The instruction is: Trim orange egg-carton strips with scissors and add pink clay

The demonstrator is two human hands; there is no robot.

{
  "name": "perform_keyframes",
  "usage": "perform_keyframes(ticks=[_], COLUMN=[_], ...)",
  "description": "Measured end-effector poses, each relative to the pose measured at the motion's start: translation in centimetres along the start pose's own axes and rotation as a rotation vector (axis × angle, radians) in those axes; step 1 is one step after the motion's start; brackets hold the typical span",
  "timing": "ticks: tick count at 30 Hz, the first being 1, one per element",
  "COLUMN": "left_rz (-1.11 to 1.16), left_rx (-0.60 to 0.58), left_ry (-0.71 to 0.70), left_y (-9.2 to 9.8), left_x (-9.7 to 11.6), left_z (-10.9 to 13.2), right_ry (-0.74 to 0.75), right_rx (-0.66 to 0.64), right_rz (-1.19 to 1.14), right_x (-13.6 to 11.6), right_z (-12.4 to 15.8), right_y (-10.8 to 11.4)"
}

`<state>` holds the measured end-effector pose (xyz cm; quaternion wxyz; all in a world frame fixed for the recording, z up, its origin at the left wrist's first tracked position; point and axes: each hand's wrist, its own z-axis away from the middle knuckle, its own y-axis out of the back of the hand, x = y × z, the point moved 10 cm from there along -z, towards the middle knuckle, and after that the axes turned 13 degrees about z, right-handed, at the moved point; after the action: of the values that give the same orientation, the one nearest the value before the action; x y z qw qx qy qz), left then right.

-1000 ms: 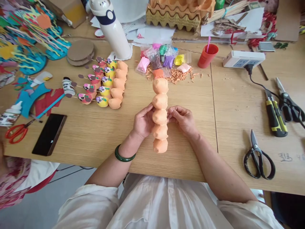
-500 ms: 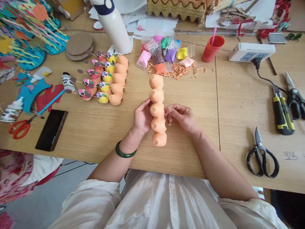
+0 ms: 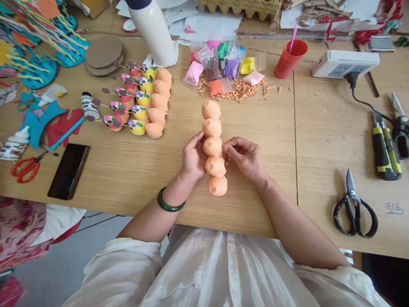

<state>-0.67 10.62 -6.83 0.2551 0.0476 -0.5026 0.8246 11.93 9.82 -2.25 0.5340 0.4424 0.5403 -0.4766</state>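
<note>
A peach-orange egg-carton strip point(image 3: 213, 146), a row of several rounded cups, stands lengthwise in front of me. My left hand point(image 3: 194, 157) holds it from the left, thumb at its side and the other fingers hidden behind it. On the right edge, near the middle cups, the thumb and forefinger of my right hand point(image 3: 244, 157) are pinched together against the strip. To the left sit similar peach strips point(image 3: 159, 101), beside yellow-fronted ones point(image 3: 142, 97) and red-fronted ones point(image 3: 119, 106) with decorated faces and thin stalks.
Bagged coloured clay point(image 3: 220, 64) lies behind the strip among orange shreds point(image 3: 239, 90). A red cup point(image 3: 290, 59), a power strip point(image 3: 347, 64) and black-handled scissors point(image 3: 353, 209) are on the right. Leftward are a phone point(image 3: 68, 171), red scissors point(image 3: 27, 168) and a white bottle point(image 3: 153, 32).
My right fingertips have come in against the strip's right edge. The view has shifted slightly; my left hand keeps its hold.
</note>
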Motion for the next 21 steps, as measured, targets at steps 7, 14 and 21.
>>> perform_keyframes(ticks=[7,14,21], left_rz=[-0.065,-0.051,-0.017], left_rx=[0.035,0.047,-0.014], left_ry=[0.044,-0.004,0.017], left_y=[-0.8,-1.0,-0.9], left_x=[-0.4,0.4,-0.1], left_z=[0.8,0.6,0.3], right_ry=[-0.115,-0.106,-0.062], right_rx=[0.034,-0.015,-0.035], right_rz=[-0.027,-0.029,-0.05], right_x=[1.3,1.0,0.5], right_z=[-0.1,0.0,0.2], right_y=[0.2,-0.2,-0.7])
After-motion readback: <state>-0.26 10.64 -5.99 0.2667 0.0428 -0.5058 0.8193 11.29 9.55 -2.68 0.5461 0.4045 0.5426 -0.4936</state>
